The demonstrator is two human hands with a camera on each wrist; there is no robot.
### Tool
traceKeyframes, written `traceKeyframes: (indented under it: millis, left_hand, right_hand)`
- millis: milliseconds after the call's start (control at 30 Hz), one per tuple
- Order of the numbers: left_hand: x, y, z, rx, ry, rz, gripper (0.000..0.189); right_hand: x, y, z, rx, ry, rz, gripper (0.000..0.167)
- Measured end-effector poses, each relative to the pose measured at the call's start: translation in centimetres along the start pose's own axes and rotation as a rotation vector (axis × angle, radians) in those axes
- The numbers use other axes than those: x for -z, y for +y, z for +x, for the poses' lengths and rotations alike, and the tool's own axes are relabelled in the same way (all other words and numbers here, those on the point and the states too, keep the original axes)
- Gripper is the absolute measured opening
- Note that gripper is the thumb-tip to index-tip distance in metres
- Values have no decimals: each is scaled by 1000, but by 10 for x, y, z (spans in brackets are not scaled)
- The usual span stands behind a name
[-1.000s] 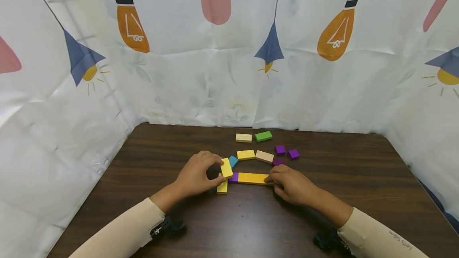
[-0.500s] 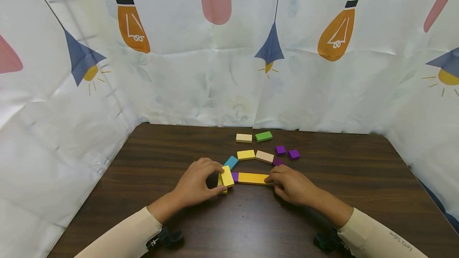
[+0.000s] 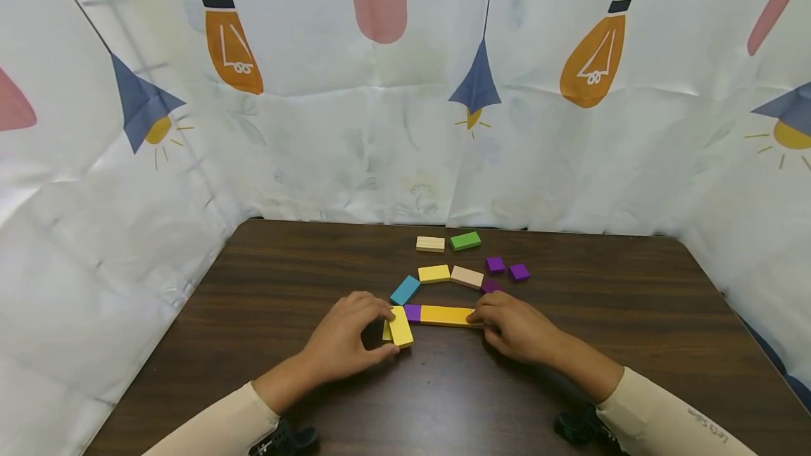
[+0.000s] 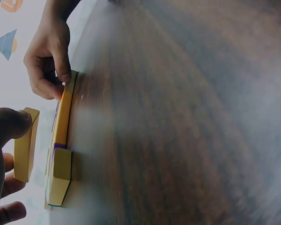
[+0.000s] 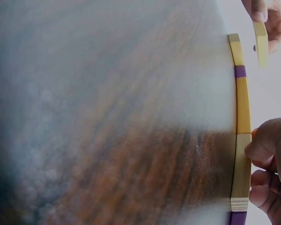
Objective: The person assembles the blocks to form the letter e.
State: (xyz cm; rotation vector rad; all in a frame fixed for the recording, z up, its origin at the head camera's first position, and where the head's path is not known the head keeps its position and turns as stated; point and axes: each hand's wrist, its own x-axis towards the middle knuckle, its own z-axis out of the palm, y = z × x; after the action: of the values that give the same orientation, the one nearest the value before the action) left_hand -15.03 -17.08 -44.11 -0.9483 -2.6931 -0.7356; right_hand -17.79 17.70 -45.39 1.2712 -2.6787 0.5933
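Note:
My left hand (image 3: 345, 340) pinches a yellow wooden block (image 3: 400, 329) between thumb and fingertips. In the left wrist view this block is raised clear of another yellow block (image 4: 61, 173), which ends a row lying on the table. A small purple block (image 3: 412, 313) and a longer orange-yellow block (image 3: 443, 315) continue the row rightward. There my right hand (image 3: 522, 329) holds a pale wooden block (image 5: 242, 164) with thumb and fingers, hiding most of it from the head view. Another purple block (image 5: 238, 218) lies past its striped end in the right wrist view.
Behind the row curve a blue block (image 3: 405, 290), a yellow block (image 3: 434, 274), a beige block (image 3: 467, 276) and a dark purple one (image 3: 491, 286). Two purple blocks (image 3: 519, 272) lie farther right. A wooden block (image 3: 430, 244) and a green block (image 3: 465, 241) lie near the back edge.
My left hand has brought its yellow block down and nearer to me, over the row's left end. The blue block now shows whole. My right hand keeps its place.

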Motion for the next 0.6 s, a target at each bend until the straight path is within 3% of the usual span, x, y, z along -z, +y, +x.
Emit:
traceKeyframes:
  millis: [300, 600]
  left_hand:
    - [-4, 6, -7, -31, -5, 2, 44]
    - [-5, 11, -13, -14, -36, -3, 42]
  right_hand:
    - [1, 0, 0, -15, -16, -6, 27]
    - [2, -1, 1, -24, -30, 3, 26]
